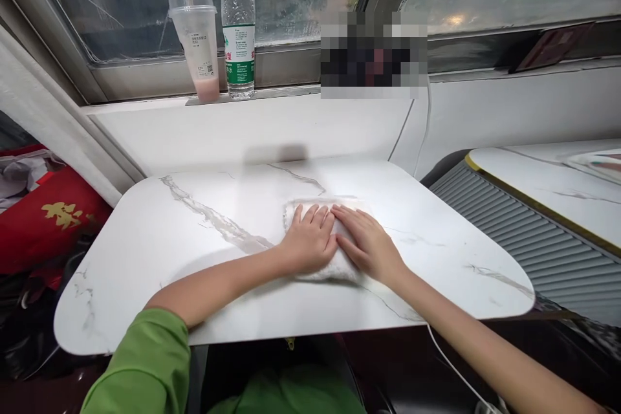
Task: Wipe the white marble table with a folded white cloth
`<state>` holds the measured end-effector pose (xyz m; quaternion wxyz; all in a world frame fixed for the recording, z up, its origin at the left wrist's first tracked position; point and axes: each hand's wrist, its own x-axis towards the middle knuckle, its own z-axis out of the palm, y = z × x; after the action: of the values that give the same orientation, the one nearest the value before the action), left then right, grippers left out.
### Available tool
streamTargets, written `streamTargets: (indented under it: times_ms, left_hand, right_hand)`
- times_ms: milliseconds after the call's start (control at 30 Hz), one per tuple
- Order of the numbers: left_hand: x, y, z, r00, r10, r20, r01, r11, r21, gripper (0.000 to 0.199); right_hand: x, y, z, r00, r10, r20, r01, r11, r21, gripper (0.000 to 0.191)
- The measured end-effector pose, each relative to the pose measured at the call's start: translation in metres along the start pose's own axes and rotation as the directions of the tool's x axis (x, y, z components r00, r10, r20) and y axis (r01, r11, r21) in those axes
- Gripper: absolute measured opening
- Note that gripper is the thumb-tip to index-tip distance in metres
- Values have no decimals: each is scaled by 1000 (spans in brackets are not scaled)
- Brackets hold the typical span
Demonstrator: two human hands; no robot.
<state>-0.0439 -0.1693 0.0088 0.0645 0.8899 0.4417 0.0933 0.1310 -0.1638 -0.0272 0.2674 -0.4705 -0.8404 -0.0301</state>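
Note:
A folded white cloth [334, 270] lies flat on the white marble-patterned table [218, 297]. My left hand [310, 240] rests palm down on its left part, fingers stretched forward. Beside it, my right hand [366, 239] presses on the cloth's right part, also laid flat with the fingers extended. The two hands almost touch at the middle of the cloth. Much of the cloth is hidden beneath them.
On the window ledge stand a domed plastic cup [196, 45] with a little pink drink and a plastic bottle [239, 32]. A red bag [58, 220] is at the left. Another table [543, 168] stands at the right. A white cable [451, 362] hangs near my right arm.

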Motion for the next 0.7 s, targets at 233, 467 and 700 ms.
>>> streamTargets:
  times_ms: [233,467,700]
  left_hand:
    - [-50,4,-5,999,23,-31,-23,1000,-5,53]
    - [-1,-48,-9,999,-34,-13,34,999,10,51]
    - [69,-135,-16,999,-24,-36,25,998,50,48]
  right_hand:
    - [-13,-52,-5,999,-31,-10,31,999,15,46]
    - [52,-32,20,1000,11,20,-12,999,46,44]
    - [146,-6,59,990,128,66,-131,991,38,38]
